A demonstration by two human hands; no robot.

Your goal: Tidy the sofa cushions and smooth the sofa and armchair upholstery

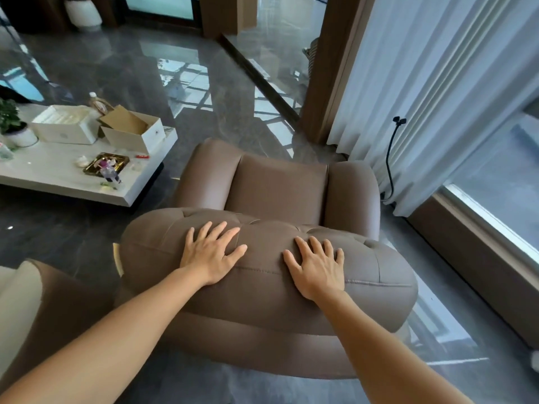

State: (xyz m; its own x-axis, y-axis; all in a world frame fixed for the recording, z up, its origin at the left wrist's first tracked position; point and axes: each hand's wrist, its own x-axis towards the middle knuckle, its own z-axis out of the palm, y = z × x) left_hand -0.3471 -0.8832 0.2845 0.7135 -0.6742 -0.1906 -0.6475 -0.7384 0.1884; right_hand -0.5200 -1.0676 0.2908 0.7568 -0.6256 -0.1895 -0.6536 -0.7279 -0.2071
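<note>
A brown leather armchair point(277, 188) stands below me, seen from behind its padded, tufted backrest point(262, 284). My left hand point(211, 253) lies flat on the top of the backrest, left of centre, fingers spread. My right hand point(316, 268) lies flat on the backrest to the right of centre, fingers also spread. Neither hand holds anything. The seat and both rounded armrests show beyond the backrest. A corner of the brown and cream sofa point(35, 304) shows at the lower left.
A low white coffee table point(58, 173) at the left carries white boxes point(131, 131), a potted plant point(11, 121), a bottle and a gold tray. White curtains point(431, 83) and a window ledge run along the right. A black cable point(389, 158) hangs by the curtain. The floor is glossy grey tile.
</note>
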